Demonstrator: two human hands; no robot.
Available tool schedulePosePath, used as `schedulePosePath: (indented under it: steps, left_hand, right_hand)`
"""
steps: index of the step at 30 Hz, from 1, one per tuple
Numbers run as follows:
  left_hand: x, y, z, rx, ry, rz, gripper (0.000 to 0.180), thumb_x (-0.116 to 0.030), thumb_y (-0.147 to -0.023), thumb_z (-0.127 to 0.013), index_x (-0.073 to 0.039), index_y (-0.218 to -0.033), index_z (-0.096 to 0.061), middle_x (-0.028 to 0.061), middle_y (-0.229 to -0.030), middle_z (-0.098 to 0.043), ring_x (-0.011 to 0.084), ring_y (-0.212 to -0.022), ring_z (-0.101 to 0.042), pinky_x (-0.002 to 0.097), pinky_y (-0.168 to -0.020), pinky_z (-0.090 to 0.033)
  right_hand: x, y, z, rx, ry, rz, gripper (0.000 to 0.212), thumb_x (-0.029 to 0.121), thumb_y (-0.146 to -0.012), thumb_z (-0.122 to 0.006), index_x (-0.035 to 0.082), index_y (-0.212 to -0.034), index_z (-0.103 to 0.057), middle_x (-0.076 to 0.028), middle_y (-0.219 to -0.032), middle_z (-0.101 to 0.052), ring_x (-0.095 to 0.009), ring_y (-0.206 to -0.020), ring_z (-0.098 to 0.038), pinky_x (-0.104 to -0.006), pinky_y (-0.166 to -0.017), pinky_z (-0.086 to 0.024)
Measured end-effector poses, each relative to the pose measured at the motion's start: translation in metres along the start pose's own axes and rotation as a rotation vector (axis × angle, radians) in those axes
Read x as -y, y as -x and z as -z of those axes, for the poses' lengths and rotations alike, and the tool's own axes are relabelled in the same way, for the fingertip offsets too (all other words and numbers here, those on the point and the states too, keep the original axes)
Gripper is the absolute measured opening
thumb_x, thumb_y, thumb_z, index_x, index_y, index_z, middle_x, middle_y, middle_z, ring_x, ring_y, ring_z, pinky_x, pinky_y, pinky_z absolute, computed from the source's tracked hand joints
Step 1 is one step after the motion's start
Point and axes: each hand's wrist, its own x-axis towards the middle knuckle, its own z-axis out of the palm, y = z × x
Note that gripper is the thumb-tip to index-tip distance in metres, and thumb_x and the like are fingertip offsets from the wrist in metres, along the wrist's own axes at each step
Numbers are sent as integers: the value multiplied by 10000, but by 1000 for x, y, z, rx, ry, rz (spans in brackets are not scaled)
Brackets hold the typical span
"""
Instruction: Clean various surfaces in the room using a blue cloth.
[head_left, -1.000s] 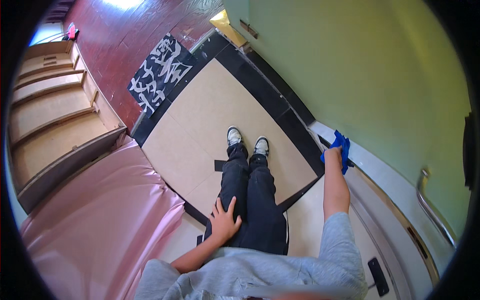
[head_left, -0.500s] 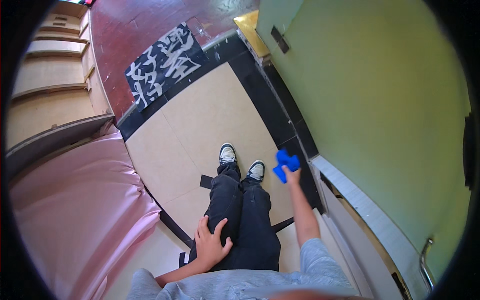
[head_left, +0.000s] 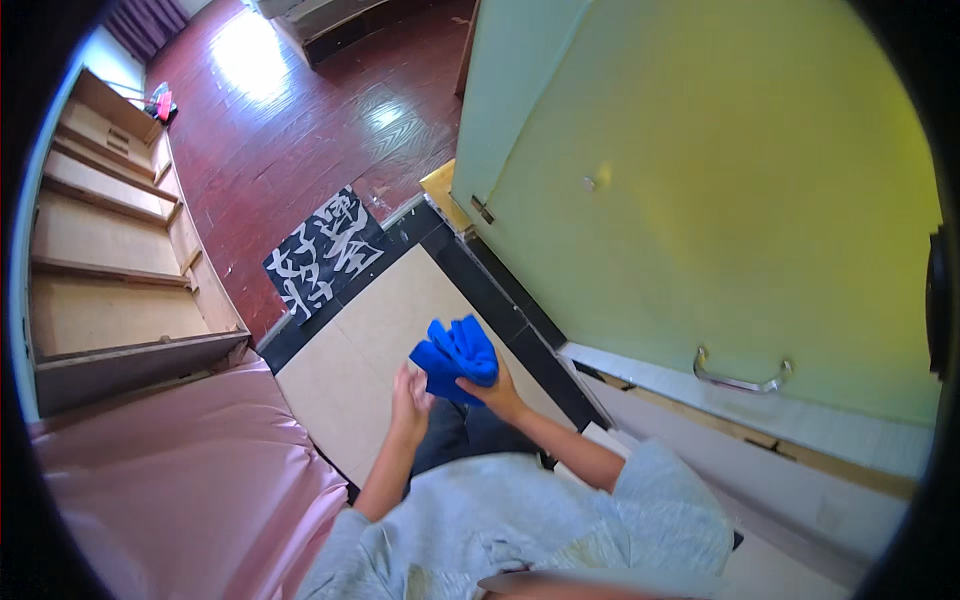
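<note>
our bare right hand (head_left: 498, 394) grips a bright-blue, layered fabric cloth (head_left: 455, 355), gathered but uneven above. beside that grip, our bare left hand (head_left: 408, 402) looks empty, fingers parted.

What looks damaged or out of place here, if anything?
A pale patch marks the red floor beside the black mat; it breaks the finish, though wear or debris is unclear. The blue cloth in the right hand looks undamaged.

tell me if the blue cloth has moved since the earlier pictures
Yes: left, away from the white ledge. The cloth was against it; the right hand now holds it before the body.
</note>
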Motion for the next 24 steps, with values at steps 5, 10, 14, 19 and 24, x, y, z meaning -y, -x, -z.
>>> schedulePosePath:
  steps: [5, 10, 14, 19, 24]
  left_hand:
    - [-154, 80, -102, 534, -482, -379, 727, -405, -867, -568, -50, -1430, -275, 107, -1103, -579, 214, -1035, -554, 349, -934, -403]
    - [-231, 96, -144, 835, -929, -703, 738, -14, -657, -747, -75, -1328, -447, 70, -1011, -581, 181, -969, -564, 301, -847, -442]
    - [-275, 84, -194, 744, -1256, -1001, 445, 65, -637, -688, -69, -1061, -652, 86, -945, -602, 219, -880, -591, 308, -772, -460]
    - [-351, 42, -282, 859, -1225, -1436, 439, 115, -570, -554, -43, -963, -671, 105, -867, -638, 243, -784, -605, 317, -722, -482]
    - [-440, 38, -405, 983, -1045, -1769, 242, -33, -738, -581, -31, -967, -660, 111, -908, -670, 227, -796, -633, 312, -732, -493]
  right_hand:
    - [71, -15, -13, 211, -22, 260, 1180, 240, -588, -890, 50, -1449, -105, -134, -1414, -304, -234, -1317, -320, -359, -1085, -255]
    - [128, -52, -41, 104, -192, 529, 1237, 251, -618, -875, 66, -1446, 26, -148, -1452, -181, -258, -1352, -230, -392, -1094, -211]
    - [172, -103, -50, 16, -227, 763, 1102, 260, -700, -814, 26, -1434, -26, -173, -1436, -204, -283, -1335, -249, -415, -1084, -219]
    - [249, -184, -33, -154, 41, 1226, 930, 226, -748, -761, -75, -1389, -159, -210, -1403, -267, -294, -1310, -292, -423, -1082, -229]
    - [373, -267, -18, -733, 460, 1568, 802, 227, -904, -556, -55, -1429, -20, -238, -1455, -201, -316, -1317, -289, -442, -1082, -234]
